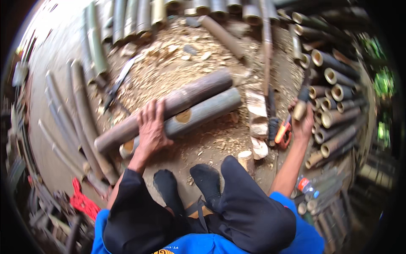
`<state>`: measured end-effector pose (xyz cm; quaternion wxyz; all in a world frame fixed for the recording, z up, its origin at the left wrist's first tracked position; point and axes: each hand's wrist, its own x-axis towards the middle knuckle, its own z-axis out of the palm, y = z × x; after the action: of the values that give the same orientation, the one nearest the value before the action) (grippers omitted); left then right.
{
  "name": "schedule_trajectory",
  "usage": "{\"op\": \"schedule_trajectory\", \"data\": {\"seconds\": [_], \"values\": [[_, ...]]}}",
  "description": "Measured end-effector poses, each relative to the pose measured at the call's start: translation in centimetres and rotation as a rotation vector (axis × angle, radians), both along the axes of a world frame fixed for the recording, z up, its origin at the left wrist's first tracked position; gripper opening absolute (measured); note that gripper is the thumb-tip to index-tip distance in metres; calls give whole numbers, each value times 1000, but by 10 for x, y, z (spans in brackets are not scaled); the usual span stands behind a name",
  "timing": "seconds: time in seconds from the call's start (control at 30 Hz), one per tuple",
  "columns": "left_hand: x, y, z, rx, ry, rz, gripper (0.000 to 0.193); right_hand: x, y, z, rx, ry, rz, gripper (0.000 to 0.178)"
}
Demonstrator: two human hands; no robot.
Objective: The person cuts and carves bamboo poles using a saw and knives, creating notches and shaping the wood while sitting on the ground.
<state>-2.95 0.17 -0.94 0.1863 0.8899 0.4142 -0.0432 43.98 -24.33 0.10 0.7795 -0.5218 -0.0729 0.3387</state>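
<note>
My left hand (152,127) lies with outstretched fingers on a brown bamboo piece (198,91). Its thumb side reaches over a grey-green bamboo piece (211,111) lying alongside; this one has a pale, cut patch on its side. To the right, my right hand (303,120) is closed round a tool with a pale wooden handle end (299,111) and a dark band; its upper part is blurred, so I cannot tell its exact kind. Just left of that hand is an orange-and-black tool handle (282,134).
Wood chips (156,63) cover the ground ahead. Pale wood blocks (257,110) and a short stump (245,163) stand right of centre. Stacked bamboo (338,110) lines the right; long poles (82,110) lie left. A red cloth (82,200) and a plastic bottle (306,186) lie nearer.
</note>
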Motion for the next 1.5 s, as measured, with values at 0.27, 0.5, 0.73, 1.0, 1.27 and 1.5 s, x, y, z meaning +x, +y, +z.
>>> {"op": "schedule_trajectory", "data": {"seconds": [0.27, 0.5, 0.73, 1.0, 1.27, 1.5], "values": [[-36, -11, -6, 77, 1, 156, 157, -130, 96, 56, -96, -85, 61, 18], [-30, -14, -5, 69, -11, 182, 152, -105, 115, -22, -760, -662, 391, 24], [-25, -14, -6, 60, -30, 180, 149, -93, 151, -16, -568, -344, 672, 51], [-38, -11, 1, 45, 22, 217, 149, -113, 154, 0, -785, -720, 721, 49], [-36, -13, -9, 66, -122, 175, 149, -286, 103, 37, -622, -750, 775, 33], [-36, -13, -9, 87, -100, 170, 148, -323, 89, -35, -512, -1133, 768, 31]]}}
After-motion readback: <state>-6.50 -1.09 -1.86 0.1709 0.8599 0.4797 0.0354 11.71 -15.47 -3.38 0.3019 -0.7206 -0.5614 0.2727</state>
